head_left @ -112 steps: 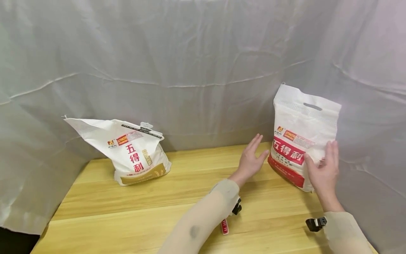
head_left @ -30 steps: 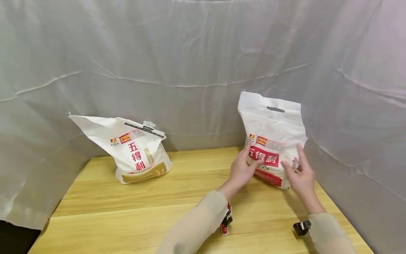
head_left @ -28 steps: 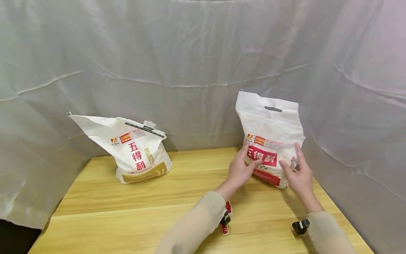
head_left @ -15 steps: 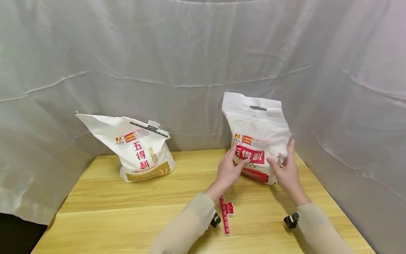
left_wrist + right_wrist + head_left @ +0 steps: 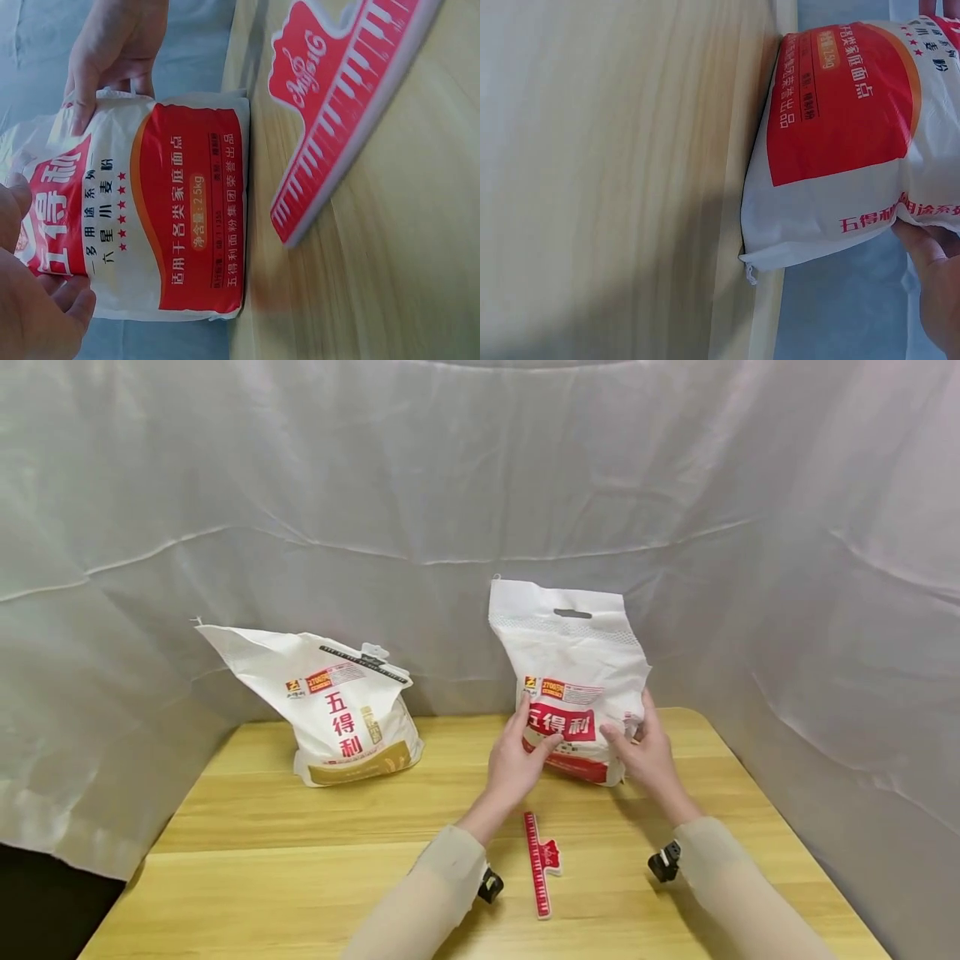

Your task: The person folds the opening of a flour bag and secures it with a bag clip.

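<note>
A white flour bag [image 5: 573, 668] with red bands and a cut-out handle stands right of the table's middle, leaning slightly. My left hand [image 5: 517, 760] grips its left side, thumb across the front. On the opposite side my right hand [image 5: 647, 753] holds the bag, its thumb pressing into the cloth, as the right wrist view shows on the flour bag [image 5: 840, 150]. The bag's base sits at the tabletop in the left wrist view. Between my forearms lies a red and white clip [image 5: 538, 868] with a piano-key pattern. Fingers behind the bag are partly hidden.
A second flour bag [image 5: 337, 710], with a gold band and folded top, stands at the left; a black and white clip [image 5: 365, 662] holds its top. Grey cloth [image 5: 450, 485] hangs behind and beside the wooden table [image 5: 300, 860].
The left hand has reached the bag, and both hands have brought it leftward from the right side. The red clip, earlier largely covered by my left arm, shows fully. The view has turned slightly.
</note>
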{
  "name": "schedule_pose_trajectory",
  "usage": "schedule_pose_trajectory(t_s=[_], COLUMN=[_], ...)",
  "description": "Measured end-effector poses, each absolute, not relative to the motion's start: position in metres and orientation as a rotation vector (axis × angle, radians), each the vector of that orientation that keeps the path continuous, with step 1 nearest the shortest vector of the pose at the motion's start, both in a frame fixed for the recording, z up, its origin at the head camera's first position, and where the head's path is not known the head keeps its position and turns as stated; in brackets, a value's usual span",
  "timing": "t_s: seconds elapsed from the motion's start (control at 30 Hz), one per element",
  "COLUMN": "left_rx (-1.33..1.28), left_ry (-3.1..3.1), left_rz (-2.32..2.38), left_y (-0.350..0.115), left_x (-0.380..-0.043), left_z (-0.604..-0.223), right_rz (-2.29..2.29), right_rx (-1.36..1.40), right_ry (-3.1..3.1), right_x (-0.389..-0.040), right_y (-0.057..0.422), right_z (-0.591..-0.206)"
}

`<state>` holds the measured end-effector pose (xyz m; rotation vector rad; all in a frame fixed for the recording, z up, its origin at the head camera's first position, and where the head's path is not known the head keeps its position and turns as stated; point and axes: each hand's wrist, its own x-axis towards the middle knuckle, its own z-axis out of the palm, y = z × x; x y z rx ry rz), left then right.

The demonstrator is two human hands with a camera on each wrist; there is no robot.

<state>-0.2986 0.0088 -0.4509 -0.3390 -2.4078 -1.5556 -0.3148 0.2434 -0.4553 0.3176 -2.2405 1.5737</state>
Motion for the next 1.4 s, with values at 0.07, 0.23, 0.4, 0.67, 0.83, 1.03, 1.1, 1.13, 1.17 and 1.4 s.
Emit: schedule_pose_trajectory(t_s=[0.07,0.23,0.4,0.67,0.83,1.03,1.1,1.13,1.17,1.4], left_rx=[-0.319,-0.279,-0.234,-0.144,-0.102,-0.084,-0.096,-0.105,-0.119,-0.177], left_ry=[-2.398,-2.374,-2.333,-2.289,-2.263,-2.247,-2.237,-2.232,-2.228,-2.2], left_rz=[-1.55,-1.542,-1.553,-1.56,-1.542,-1.525,-1.52,-1.52,-1.519,-1.537], left_y=[0.004,-0.008,-0.019,-0.034,-0.043,-0.05,-0.053,-0.054,-0.055,-0.062], left_x=[-0.298,-0.296,-0.292,-0.286,-0.283,-0.281,-0.281,-0.281,-0.281,-0.282], left_z=[-0.452,-0.455,-0.457,-0.46,-0.462,-0.462,-0.462,-0.463,-0.463,-0.468], right_rz=[1.591,1.606,1.645,1.766,1.805,1.831,1.842,1.85,1.862,1.939], right_rx=[0.352,0.379,0.395,0.516,0.551,0.59,0.58,0.571,0.555,0.472], right_ry=[-2.233,-2.237,-2.261,-2.225,-2.219,-2.165,-2.159,-2.155,-2.151,-2.102], right_x=[-0.319,-0.329,-0.338,-0.356,-0.363,-0.365,-0.364,-0.363,-0.363,-0.361], right_y=[0.238,0.224,0.21,0.189,0.175,0.163,0.16,0.159,0.157,0.153], right_z=[-0.456,-0.456,-0.456,-0.456,-0.456,-0.455,-0.455,-0.455,-0.455,-0.454])
